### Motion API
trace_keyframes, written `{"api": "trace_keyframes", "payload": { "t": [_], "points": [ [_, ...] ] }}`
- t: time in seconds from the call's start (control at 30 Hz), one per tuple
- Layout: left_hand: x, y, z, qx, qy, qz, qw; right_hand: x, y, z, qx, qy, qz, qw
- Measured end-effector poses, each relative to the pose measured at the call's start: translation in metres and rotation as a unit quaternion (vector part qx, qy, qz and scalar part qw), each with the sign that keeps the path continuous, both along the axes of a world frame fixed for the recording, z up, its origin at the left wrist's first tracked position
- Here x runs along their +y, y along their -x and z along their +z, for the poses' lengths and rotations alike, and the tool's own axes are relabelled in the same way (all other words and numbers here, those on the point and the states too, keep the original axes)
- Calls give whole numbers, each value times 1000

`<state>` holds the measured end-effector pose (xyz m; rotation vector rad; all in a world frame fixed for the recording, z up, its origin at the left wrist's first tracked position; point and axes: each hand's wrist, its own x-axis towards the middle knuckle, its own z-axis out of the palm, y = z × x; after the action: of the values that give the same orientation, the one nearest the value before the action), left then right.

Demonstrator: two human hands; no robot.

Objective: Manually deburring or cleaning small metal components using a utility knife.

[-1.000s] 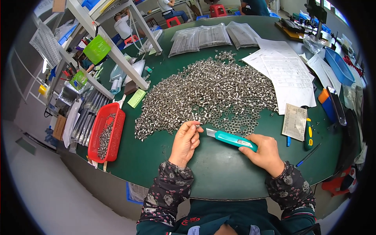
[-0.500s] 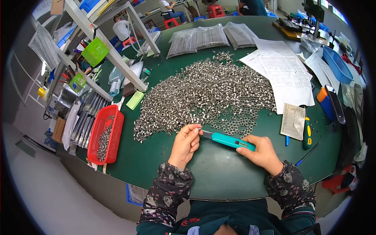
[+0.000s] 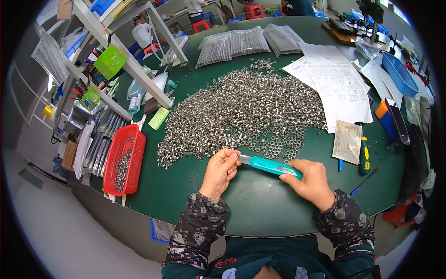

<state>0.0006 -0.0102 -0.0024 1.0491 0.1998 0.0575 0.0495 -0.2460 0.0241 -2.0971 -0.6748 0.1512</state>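
Observation:
My right hand (image 3: 311, 182) is closed round the teal handle of a utility knife (image 3: 269, 166). The knife's grey blade points left, toward the fingertips of my left hand (image 3: 219, 173). Thumb and forefinger of that hand are pinched on a small metal ring (image 3: 238, 155), mostly hidden by the fingers, and the blade tip meets it there. Just beyond both hands spreads a large heap of short shiny metal rings (image 3: 241, 107); at its near right edge they lie in a single layer.
Left stands a red basket (image 3: 134, 158) partly filled with metal pieces. Bagged rods (image 3: 246, 44) lie behind the heap. Papers (image 3: 337, 88), a card (image 3: 347, 142), a yellow-green-handled tool (image 3: 364, 158) and a pen (image 3: 364, 180) lie right. A shelf frame (image 3: 139, 79) rises at left.
The knife's handle has rolled slightly in my right hand. Both hands stay in nearly the same place, and the whole view has shifted a little.

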Motion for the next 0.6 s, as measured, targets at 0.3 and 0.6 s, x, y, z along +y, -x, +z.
{"api": "trace_keyframes", "payload": {
  "t": [0.3,0.6],
  "points": [
    [5,0,-1,14,57,31,998,1,0,3,-154,-16,-25,988],
    [4,-1,-1,-1,39,22,999,1,1,3,-119,-11,-19,993]
  ]
}}
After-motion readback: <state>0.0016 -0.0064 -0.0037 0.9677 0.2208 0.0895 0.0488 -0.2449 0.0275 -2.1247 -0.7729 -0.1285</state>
